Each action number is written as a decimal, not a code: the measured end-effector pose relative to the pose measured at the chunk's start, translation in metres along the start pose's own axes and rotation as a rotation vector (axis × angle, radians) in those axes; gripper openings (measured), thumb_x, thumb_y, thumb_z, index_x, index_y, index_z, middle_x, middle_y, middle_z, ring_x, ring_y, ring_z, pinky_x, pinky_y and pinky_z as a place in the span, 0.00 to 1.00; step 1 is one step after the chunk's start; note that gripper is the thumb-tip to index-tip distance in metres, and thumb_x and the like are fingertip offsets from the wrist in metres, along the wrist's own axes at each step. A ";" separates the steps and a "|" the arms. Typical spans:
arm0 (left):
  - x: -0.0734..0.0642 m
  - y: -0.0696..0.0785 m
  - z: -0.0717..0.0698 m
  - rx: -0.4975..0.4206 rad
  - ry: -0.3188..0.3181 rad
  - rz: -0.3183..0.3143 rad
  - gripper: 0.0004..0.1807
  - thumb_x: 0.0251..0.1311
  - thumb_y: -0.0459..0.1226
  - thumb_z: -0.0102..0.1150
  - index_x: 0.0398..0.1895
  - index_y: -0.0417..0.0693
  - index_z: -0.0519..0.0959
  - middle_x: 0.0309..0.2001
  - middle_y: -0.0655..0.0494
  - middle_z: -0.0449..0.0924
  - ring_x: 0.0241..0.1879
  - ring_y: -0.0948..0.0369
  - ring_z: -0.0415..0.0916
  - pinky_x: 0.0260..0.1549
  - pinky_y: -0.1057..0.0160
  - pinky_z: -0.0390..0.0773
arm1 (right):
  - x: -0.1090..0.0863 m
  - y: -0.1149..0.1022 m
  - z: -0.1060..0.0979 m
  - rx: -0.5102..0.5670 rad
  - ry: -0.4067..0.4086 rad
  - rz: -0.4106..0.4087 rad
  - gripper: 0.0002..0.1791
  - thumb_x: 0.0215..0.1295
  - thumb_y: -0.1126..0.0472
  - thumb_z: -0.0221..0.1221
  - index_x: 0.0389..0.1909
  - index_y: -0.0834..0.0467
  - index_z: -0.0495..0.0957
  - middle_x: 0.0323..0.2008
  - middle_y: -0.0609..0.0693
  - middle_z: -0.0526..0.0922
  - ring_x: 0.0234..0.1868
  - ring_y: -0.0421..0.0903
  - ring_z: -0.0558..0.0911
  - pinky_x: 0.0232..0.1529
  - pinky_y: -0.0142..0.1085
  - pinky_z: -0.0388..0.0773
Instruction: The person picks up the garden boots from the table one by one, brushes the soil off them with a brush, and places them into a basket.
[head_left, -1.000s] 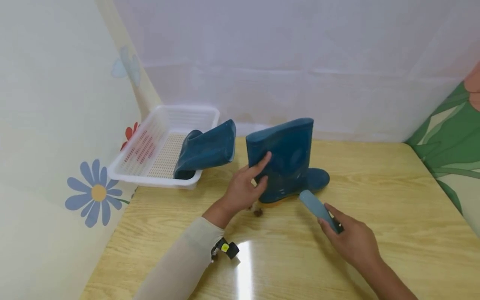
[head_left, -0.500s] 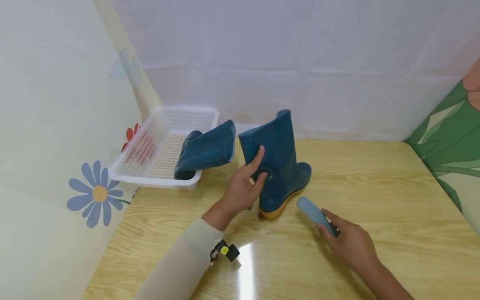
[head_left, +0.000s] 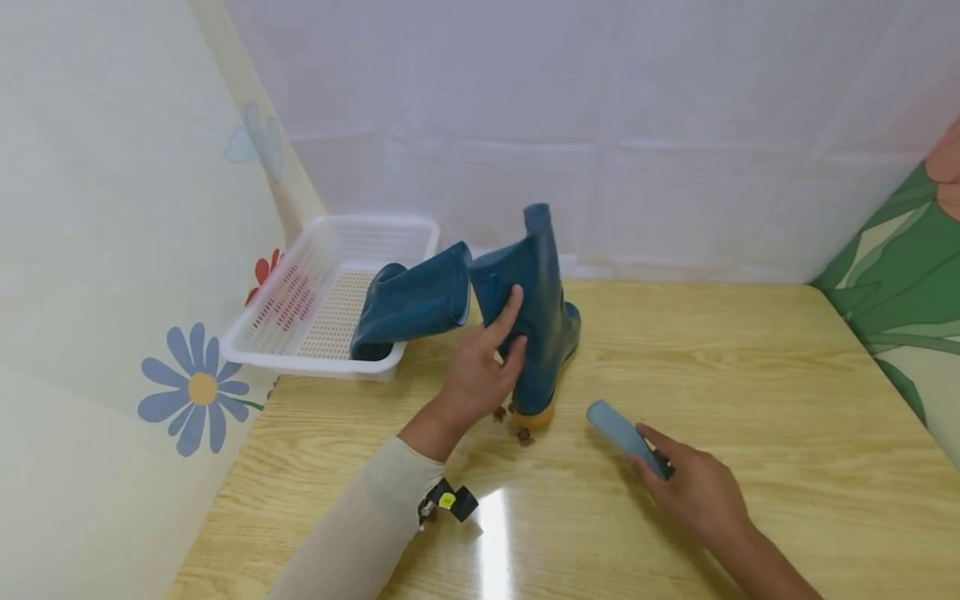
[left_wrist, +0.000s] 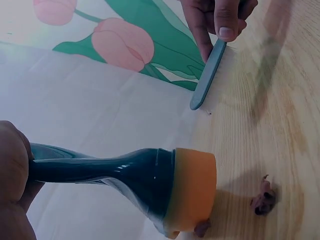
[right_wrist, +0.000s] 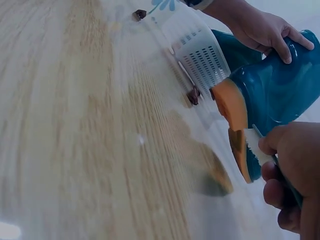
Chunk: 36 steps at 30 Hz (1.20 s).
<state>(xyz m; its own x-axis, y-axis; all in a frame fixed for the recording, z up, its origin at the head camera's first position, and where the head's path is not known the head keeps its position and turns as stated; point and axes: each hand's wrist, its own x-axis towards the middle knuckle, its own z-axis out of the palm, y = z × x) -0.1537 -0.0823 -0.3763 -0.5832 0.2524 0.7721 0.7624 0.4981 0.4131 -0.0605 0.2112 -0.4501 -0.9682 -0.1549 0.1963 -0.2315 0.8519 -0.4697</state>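
Observation:
My left hand [head_left: 480, 367] grips the shaft of a dark blue rubber boot [head_left: 542, 325], thumb and fingers around its back edge. The boot stands nearly upright, its orange heel turned toward me and its toe pointing away. In the left wrist view the boot's orange sole [left_wrist: 196, 187] is close over the table. To the right, my right hand [head_left: 697, 487] holds a brush [head_left: 618, 433] with a blue-grey back, apart from the boot. White bristles [right_wrist: 257, 147] show under it in the right wrist view. Small brown clumps [head_left: 524, 435] lie by the heel.
At the back left stands a white perforated basket [head_left: 300, 364]. Another blue rubber boot [head_left: 416, 300] lies in it, its shaft sticking out over the right rim. The wood-grain table [head_left: 750, 358] meets a white cloth wall [head_left: 675, 200] behind.
The boot has turned in my left hand: its toe swung from the right to pointing away, and the heel came toward me. My right hand with the brush shifted slightly left and nearer.

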 end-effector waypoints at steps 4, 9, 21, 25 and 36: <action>0.001 0.001 0.001 0.015 0.012 -0.003 0.36 0.64 0.26 0.63 0.76 0.36 0.64 0.18 0.55 0.62 0.15 0.62 0.60 0.16 0.61 0.65 | -0.002 -0.006 0.004 0.022 -0.022 -0.087 0.26 0.61 0.56 0.73 0.60 0.56 0.83 0.21 0.41 0.80 0.15 0.33 0.59 0.17 0.30 0.58; 0.002 0.002 0.003 0.049 0.037 0.017 0.37 0.64 0.26 0.64 0.76 0.39 0.64 0.18 0.53 0.64 0.15 0.60 0.61 0.15 0.61 0.65 | -0.004 -0.012 0.012 0.067 0.001 -0.267 0.26 0.58 0.59 0.73 0.60 0.53 0.84 0.36 0.46 0.89 0.17 0.28 0.57 0.19 0.28 0.61; 0.005 0.008 0.005 0.089 0.069 0.037 0.33 0.62 0.26 0.65 0.72 0.31 0.68 0.18 0.53 0.65 0.14 0.60 0.62 0.15 0.61 0.66 | 0.004 -0.070 0.040 0.010 0.013 -0.525 0.29 0.61 0.64 0.69 0.64 0.63 0.78 0.26 0.44 0.79 0.19 0.31 0.66 0.18 0.28 0.66; 0.004 0.010 0.005 0.093 0.077 0.036 0.33 0.62 0.26 0.65 0.71 0.30 0.69 0.18 0.52 0.65 0.14 0.60 0.61 0.14 0.60 0.66 | 0.007 -0.082 0.051 -0.032 0.091 -0.550 0.29 0.59 0.66 0.69 0.63 0.67 0.77 0.24 0.45 0.76 0.16 0.32 0.66 0.14 0.28 0.64; 0.006 0.010 0.008 0.095 0.114 0.054 0.37 0.63 0.26 0.64 0.76 0.35 0.64 0.19 0.50 0.67 0.16 0.59 0.63 0.15 0.60 0.67 | 0.002 -0.097 0.057 0.003 0.029 -0.400 0.27 0.59 0.68 0.67 0.61 0.70 0.77 0.29 0.53 0.83 0.23 0.45 0.82 0.21 0.36 0.76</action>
<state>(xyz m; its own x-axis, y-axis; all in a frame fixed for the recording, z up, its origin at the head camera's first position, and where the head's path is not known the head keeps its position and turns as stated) -0.1522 -0.0692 -0.3716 -0.5021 0.1876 0.8442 0.7587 0.5641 0.3259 -0.0457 0.0997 -0.4529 -0.7982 -0.4600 0.3888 -0.5903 0.7258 -0.3532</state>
